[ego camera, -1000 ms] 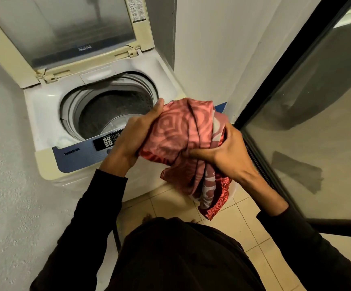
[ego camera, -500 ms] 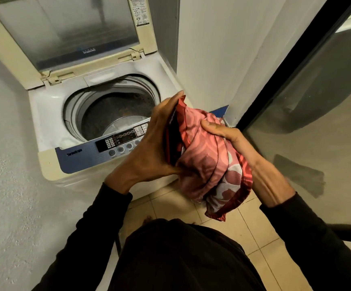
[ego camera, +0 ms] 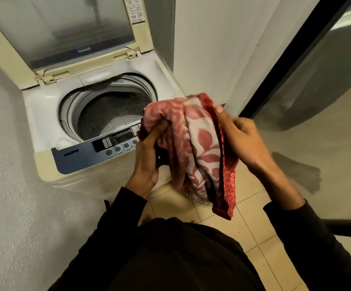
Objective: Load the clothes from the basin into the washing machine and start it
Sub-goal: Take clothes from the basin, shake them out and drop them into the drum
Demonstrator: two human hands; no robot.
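A top-loading washing machine [ego camera: 44, 114] stands ahead with its lid [ego camera: 65, 28] raised and its steel drum [ego camera: 111, 114] exposed. In front of its right corner I hold a bunched red and pink patterned cloth [ego camera: 199, 148] with both hands. My left hand [ego camera: 147, 156] grips the bundle from the left, fingers curled into the fabric, over the blue control panel [ego camera: 80, 154]. My right hand [ego camera: 239, 135] pinches the red edge on the right side. The cloth hangs down toward the tiled floor. The basin is out of view.
A white wall [ego camera: 208, 49] rises just right of the machine. A dark-framed glass sliding door [ego camera: 317, 85] fills the right side. Rough white wall [ego camera: 4, 185] lies at the left. Beige floor tiles [ego camera: 252, 234] show below the cloth.
The bundle has turned in my hands, showing a white and pink leaf-patterned side. My left hand shifted from the bundle's top edge to grip lower; my right hand moved up along the red edge.
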